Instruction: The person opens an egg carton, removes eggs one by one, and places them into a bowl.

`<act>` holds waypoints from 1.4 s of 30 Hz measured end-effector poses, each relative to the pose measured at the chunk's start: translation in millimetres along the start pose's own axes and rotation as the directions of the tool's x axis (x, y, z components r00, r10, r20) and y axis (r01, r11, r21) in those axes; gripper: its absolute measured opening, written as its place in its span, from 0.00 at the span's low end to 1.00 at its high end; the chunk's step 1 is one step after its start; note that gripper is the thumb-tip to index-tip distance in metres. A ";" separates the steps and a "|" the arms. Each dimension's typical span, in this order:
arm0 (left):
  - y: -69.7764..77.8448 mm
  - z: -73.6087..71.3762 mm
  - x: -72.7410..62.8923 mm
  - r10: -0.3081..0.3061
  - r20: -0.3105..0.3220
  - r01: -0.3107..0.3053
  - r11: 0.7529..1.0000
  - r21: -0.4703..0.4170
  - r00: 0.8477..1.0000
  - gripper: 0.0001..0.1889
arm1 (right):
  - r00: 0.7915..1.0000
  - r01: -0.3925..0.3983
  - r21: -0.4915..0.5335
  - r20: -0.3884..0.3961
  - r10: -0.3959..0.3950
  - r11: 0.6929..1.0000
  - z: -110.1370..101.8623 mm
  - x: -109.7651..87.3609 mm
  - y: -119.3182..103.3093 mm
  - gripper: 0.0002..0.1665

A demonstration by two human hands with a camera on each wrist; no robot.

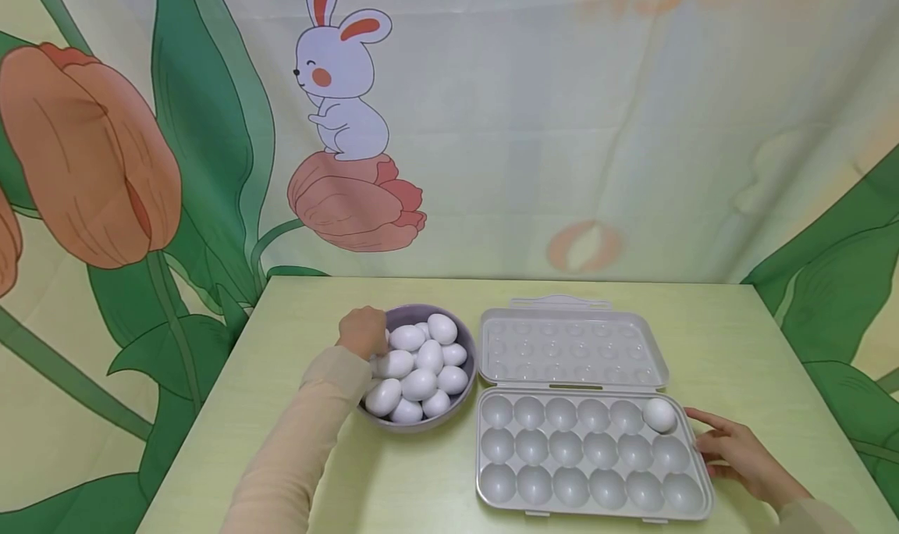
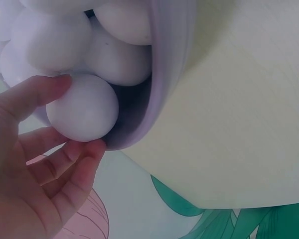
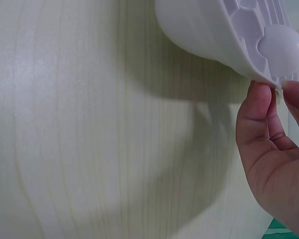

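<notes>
At the left rim of a purple-grey bowl (image 1: 420, 426) heaped with white eggs (image 1: 419, 385), my left hand (image 1: 363, 332) reaches in. The left wrist view shows its thumb on one side of a white egg (image 2: 84, 110) and its fingers on the other, gripping it by the bowl wall. My right hand (image 1: 744, 460) pinches the right edge of a grey egg box (image 1: 705, 496) between thumb and fingers. The box lies open, with one egg (image 1: 659, 415) in the back right cup and its other cups bare.
The box's lid (image 1: 583, 331) lies folded back behind the cups, to the right of the bowl. Both stand on a pale yellow-green table (image 1: 414, 479). A curtain (image 1: 492, 128) with printed tulips and a rabbit hangs behind the table's back edge.
</notes>
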State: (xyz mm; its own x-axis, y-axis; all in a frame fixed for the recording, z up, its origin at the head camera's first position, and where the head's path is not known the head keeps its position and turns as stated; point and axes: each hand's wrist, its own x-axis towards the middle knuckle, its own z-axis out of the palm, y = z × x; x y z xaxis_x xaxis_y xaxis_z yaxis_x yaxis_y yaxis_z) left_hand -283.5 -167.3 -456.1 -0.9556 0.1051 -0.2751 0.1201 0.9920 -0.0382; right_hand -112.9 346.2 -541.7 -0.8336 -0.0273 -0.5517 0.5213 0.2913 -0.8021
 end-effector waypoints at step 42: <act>70.4 -36.2 -6.5 0.167 -0.181 -0.179 0.982 -0.056 0.969 0.22 | 1.000 0.014 0.000 -0.026 -0.014 1.000 0.6 0.5 0.4 0.36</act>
State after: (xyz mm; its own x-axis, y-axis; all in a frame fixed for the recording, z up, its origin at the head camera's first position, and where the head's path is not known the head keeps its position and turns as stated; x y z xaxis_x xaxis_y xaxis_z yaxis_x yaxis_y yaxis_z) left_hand -278.6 -95.6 -422.3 -0.9549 0.2799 -0.0989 0.2745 0.9594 0.0653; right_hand -113.1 345.8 -542.5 -0.8450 -0.0064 -0.5347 0.5100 0.2911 -0.8094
